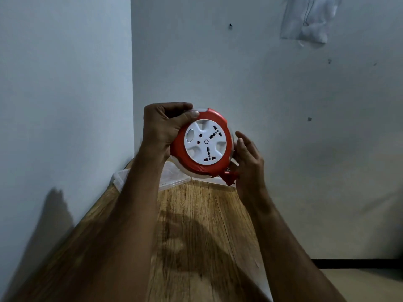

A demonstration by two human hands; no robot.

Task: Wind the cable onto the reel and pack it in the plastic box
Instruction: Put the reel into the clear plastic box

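The left hand [161, 129] grips the reel [204, 143] above the box [172, 178]. The right hand [248, 158], fingers loose, touches the reel's side. What the box holds is hidden.

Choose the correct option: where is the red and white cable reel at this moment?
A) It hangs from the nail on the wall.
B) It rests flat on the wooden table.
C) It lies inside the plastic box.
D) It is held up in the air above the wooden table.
D: the left hand grips the cable reel above the wooden table, and the plastic box sits behind it.
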